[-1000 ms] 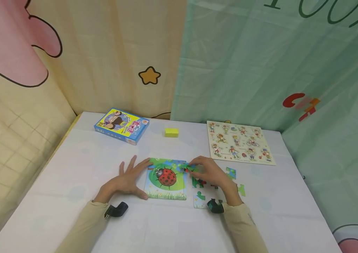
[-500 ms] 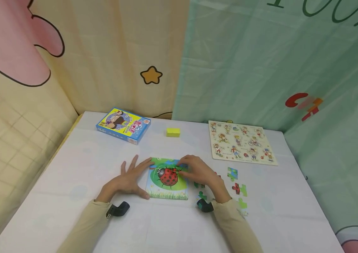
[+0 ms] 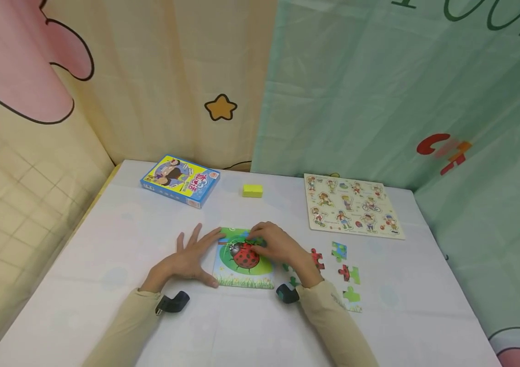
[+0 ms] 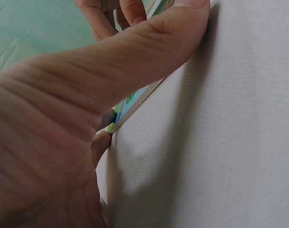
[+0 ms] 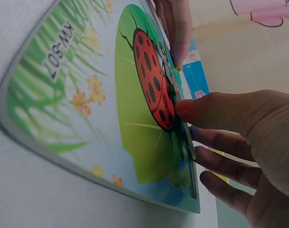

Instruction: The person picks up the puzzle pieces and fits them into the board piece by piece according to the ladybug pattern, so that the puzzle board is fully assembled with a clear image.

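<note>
Well, the square, glossy ladybug puzzle board [image 3: 243,281] lies flat on the white-covered table [image 3: 223,331]. The left hand [image 3: 188,261] spreads loose fingers along its left edge; the right hand [image 3: 276,244] pinches a thin jigsaw piece [image 5: 190,145] at the board's upper part. Loose, colourful jigsaw pieces [image 3: 339,250] lie to the right, some hidden by the right wrist and beige sleeve [image 3: 333,318]. Behind sit a blue-and-yellow cardboard box [image 3: 180,181], a yellow rectangular block [image 3: 253,191] and a cream board with printed children [image 3: 354,206].
</note>
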`<state>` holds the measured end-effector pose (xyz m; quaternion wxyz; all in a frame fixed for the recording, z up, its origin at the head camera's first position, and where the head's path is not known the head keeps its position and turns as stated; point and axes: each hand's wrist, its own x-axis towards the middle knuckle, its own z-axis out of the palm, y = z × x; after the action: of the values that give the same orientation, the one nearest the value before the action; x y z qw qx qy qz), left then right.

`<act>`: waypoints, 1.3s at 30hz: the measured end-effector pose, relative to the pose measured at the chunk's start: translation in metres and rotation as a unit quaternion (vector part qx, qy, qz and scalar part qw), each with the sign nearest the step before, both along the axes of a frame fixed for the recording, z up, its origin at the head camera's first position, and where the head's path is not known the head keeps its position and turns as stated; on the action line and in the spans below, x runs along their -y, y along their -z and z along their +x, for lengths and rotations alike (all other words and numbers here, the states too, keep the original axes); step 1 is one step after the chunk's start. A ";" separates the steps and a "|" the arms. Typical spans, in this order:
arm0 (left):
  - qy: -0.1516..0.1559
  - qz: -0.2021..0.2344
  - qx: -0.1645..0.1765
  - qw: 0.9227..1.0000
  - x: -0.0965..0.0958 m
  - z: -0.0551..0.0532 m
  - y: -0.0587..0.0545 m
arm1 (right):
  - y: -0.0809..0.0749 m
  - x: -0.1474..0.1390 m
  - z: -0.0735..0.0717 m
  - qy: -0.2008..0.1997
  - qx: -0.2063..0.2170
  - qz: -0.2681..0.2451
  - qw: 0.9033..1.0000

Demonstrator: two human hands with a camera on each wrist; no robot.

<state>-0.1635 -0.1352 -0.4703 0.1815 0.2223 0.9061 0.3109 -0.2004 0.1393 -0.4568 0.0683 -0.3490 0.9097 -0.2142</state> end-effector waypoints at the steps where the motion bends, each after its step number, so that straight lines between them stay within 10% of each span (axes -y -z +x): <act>1: 0.000 -0.001 0.001 1.000 0.000 0.000 0.000 | -0.001 0.001 0.000 -0.004 -0.002 0.002 1.000; 39: 0.003 0.002 -0.005 1.000 0.000 -0.002 0.003 | -0.002 0.009 0.003 0.039 0.009 0.035 0.999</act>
<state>-0.1656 -0.1356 -0.4730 0.1777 0.2268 0.9057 0.3108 -0.1972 0.1308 -0.4551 0.0805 -0.3087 0.9288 -0.1884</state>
